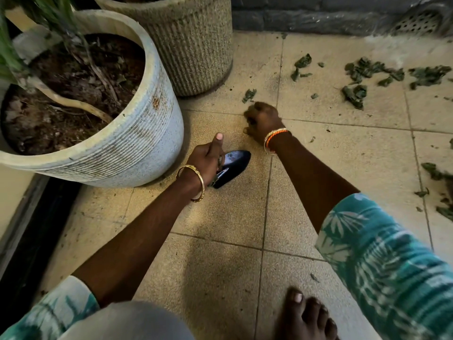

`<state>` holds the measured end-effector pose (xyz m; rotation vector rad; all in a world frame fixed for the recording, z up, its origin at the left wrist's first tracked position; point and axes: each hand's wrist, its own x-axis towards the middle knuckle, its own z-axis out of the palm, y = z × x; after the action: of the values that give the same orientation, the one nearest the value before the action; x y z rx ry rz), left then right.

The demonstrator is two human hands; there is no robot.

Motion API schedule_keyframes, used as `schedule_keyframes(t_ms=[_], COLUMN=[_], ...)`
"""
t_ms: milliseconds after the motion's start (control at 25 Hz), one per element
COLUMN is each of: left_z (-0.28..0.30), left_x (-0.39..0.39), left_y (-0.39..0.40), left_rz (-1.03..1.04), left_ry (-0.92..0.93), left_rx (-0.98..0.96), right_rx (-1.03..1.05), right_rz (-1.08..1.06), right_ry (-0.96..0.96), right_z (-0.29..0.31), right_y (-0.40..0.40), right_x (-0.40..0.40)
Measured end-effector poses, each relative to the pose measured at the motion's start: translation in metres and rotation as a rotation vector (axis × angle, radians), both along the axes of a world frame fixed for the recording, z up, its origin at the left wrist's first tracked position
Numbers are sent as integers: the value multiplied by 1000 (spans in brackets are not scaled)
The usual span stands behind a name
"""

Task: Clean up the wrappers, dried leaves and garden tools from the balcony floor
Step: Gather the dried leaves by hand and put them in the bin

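My left hand (208, 160) grips the handle of a dark trowel (231, 168), fingers curled round it and thumb sticking up; the blade lies low over the tiled floor (220, 266), just beside the base of the big white ribbed pot (137, 143). My right hand (263, 121) is bunched into a fist close to the floor, a little ahead of the trowel tip; I cannot tell whether anything is inside it. A small dried leaf (249, 95) lies just past its knuckles. The main scatter of dried leaves (367, 74) spreads to the right, along the floor near the dark wall (306, 18) and its drain grille (416, 24), with more bits (438, 190) by the right edge. A second, speckled pot (193, 45) stands behind the white one, touching or nearly so. Between my arms and toward my bare foot (306, 315) the tiles lie open. At left, the floor ends at a dark channel (31, 231).
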<state>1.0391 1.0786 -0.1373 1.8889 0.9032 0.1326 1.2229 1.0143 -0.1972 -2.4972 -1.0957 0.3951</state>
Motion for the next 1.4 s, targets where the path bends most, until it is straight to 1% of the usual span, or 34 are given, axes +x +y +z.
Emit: schedule_keyframes(t_ms=[40,120,160,200,240,280,360,400,440,480,520,600,640,760,800,840,920,1040,1080,1120,1160,1200,1280,1360,1400], left_z=[0,-2,-1,-1,1,3,4,4,5,5,6,6,4,-4,-7,-9,-13,-17,-17,-18,-18,-18,-18,-16,-15], left_x=[0,0,1,2,3,5,9,11,12,14,15,19,21,25,25,25,25,25,25,26,27,27,24,19,17], left_y=[1,4,4,4,3,2,4,3,1,-1,-5,-12,-16,-24,-26,-28,-31,-37,-39,-39,-39,-37,-29,-21,-17], left_rz=[51,170,210,237,253,269,315,343,371,398,418,425,423,349,316,288,279,302,322,337,346,361,417,448,448], left_ry=[-8,-18,-17,-15,-19,-30,-95,-135,-173,-200,-216,-222,-218,-153,-123,-95,-61,-22,-17,-12,-13,-4,12,10,10], left_rx=[-36,-108,-131,-160,-199,-264,-488,-612,-717,-791,-842,-886,-893,-891,-874,-869,-879,-869,-878,-873,-868,-849,-824,-835,-842], right_rx=[55,179,233,299,370,456,683,777,825,831,801,726,742,900,928,917,837,625,550,495,471,474,483,396,331], right_rz=[26,-2,-37,-95,-190,-308,-474,-506,-522,-524,-513,-498,-517,-604,-634,-652,-610,-369,-267,-184,-136,-144,-266,-362,-353], right_ry=[-78,-181,-173,-116,2,179,586,774,940,1078,1143,1128,1155,1397,1406,1314,974,457,312,213,181,216,323,265,217], right_z=[-8,-17,-18,-13,-5,6,32,42,51,57,62,61,60,55,54,52,48,41,39,37,36,37,40,36,32], right_y=[-1,-10,-14,-18,-23,-28,-45,-55,-65,-73,-78,-83,-84,-89,-89,-89,-87,-81,-80,-79,-79,-80,-86,-92,-92], right_x=[-5,-9,-8,-7,-6,-7,-16,-24,-34,-46,-59,-80,-86,-95,-97,-99,-104,-112,-113,-111,-106,-97,-71,-41,-27])
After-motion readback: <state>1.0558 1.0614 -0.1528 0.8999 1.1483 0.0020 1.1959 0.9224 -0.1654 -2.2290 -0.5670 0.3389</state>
